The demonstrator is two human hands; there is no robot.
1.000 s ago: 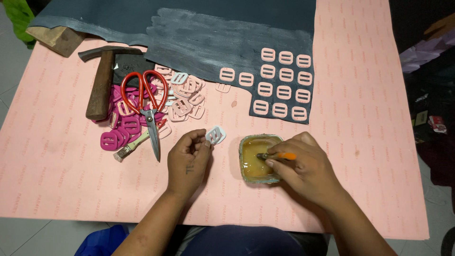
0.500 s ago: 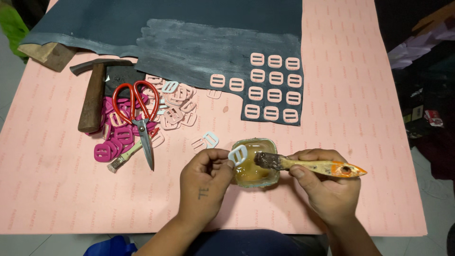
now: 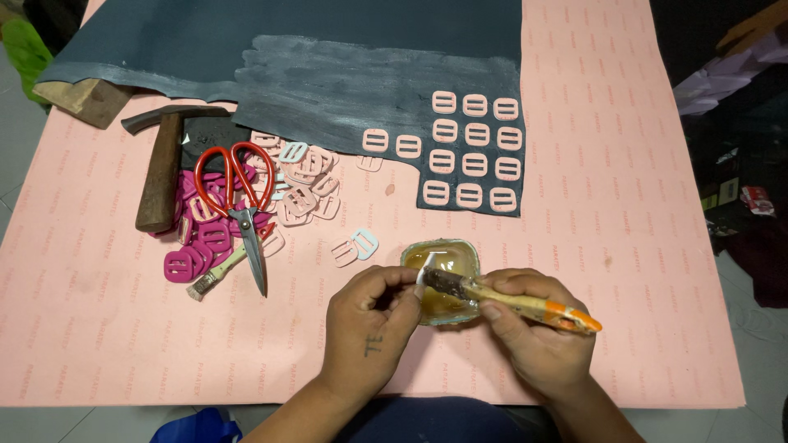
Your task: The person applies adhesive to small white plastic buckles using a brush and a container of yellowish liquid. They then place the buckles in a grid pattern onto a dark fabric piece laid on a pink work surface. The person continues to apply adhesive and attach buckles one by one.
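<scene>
- Pink sheet (image 3: 640, 246) covering the tabletop across the whole frame; worth keeping all glue work over it so drips land there.
- Dark sheet (image 3: 345, 74) along the top, its lower part brushed with a greyish coat; buckles (image 3: 474, 152) laid in neat rows on its lower right corner, well apart from the hands.
- Hammer (image 3: 160, 168) at upper left, red scissors (image 3: 238, 205) just right of it, lying over a heap of magenta and pale buckles; small spare brush (image 3: 215, 275) below the heap. Best left undisturbed, out of elbow range.
- Left hand (image 3: 369, 328) at lower centre, closed, pinching a small pale buckle (image 3: 424, 275) at the fingertips, right at the tub's left rim. Better gripped by one edge only, face turned up to the bristles.
- Right hand (image 3: 533, 336) at lower right, closed around a brush (image 3: 509, 299) with an orange handle, bristles touching the buckle over the tub.
- Tub (image 3: 441, 283) of amber glue between the hands, at lower centre. Probably wise to wipe excess on the rim, coat thin and even, keep fingers off the wet face.
</scene>
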